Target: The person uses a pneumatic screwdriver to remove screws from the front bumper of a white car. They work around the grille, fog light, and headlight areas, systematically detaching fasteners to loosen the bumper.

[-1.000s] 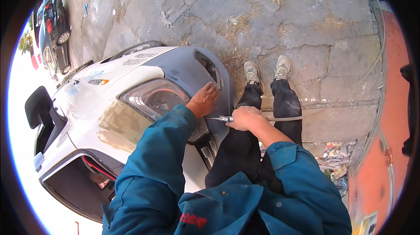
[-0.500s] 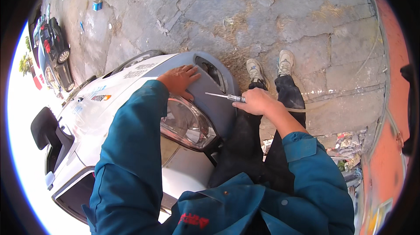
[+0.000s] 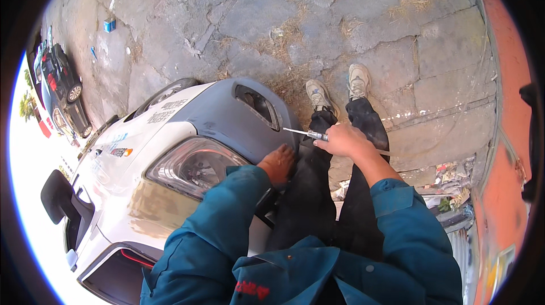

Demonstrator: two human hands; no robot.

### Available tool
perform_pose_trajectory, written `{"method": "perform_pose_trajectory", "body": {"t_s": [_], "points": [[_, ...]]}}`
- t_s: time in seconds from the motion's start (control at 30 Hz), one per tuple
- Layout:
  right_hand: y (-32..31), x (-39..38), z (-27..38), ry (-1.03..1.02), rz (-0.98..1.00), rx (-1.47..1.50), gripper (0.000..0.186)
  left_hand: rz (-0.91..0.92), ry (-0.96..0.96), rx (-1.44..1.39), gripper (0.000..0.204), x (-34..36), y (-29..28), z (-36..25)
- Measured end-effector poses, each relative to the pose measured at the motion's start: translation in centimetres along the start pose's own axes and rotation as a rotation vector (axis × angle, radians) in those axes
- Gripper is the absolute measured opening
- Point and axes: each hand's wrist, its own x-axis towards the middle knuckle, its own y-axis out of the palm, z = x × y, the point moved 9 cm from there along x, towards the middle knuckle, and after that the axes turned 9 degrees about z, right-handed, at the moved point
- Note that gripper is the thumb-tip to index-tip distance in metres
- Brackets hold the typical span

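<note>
My right hand (image 3: 343,140) is closed round the clear handle of a screwdriver (image 3: 315,134). Its thin metal shaft points left at the front of a grey car bumper (image 3: 218,113), close to a dark lamp opening (image 3: 258,106). Lower down, my left hand (image 3: 276,165) lies at the bumper's front edge, its fingers bent over that edge and partly hidden. Beside the left forearm is the clear headlight (image 3: 196,166) of the white car (image 3: 122,191).
My legs and shoes (image 3: 359,81) are close to the bumper on cracked paving (image 3: 238,27). A side mirror (image 3: 57,194) sticks out at left. Parked cars (image 3: 68,81) stand far left, with a small blue box (image 3: 109,24) nearby. An orange wall (image 3: 505,106) runs along the right.
My left hand has moved from the bumper's top, above the headlight, down and right to its front edge. The screwdriver has shifted slightly right and down relative to the view, still in my right hand.
</note>
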Motion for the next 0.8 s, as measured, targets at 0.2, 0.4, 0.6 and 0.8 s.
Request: {"method": "perform_pose_trajectory", "body": {"t_s": [0.2, 0.4, 0.6, 0.8], "points": [[0.1, 1.2, -1.1, 0.009, 0.075, -0.005, 0.066, 0.066, -0.582, -0.393, 0.103, -8.6, -1.1, 25.5], [0.3, 5.3, -1.1, 0.008, 0.102, -0.01, 0.062, 0.138, -0.843, -0.825, 0.104, -13.0, 3.3, 34.1], [3.2, 10.1, 0.6, 0.058, 0.212, -0.041, 0.06, 0.178, -0.824, -0.658, 0.109, -8.7, 2.0, 32.0], [3.7, 10.9, -0.6, 0.087, 0.229, -0.024, 0.059, 0.375, -0.744, -0.448, 0.116, -2.0, 1.2, 27.9]]}}
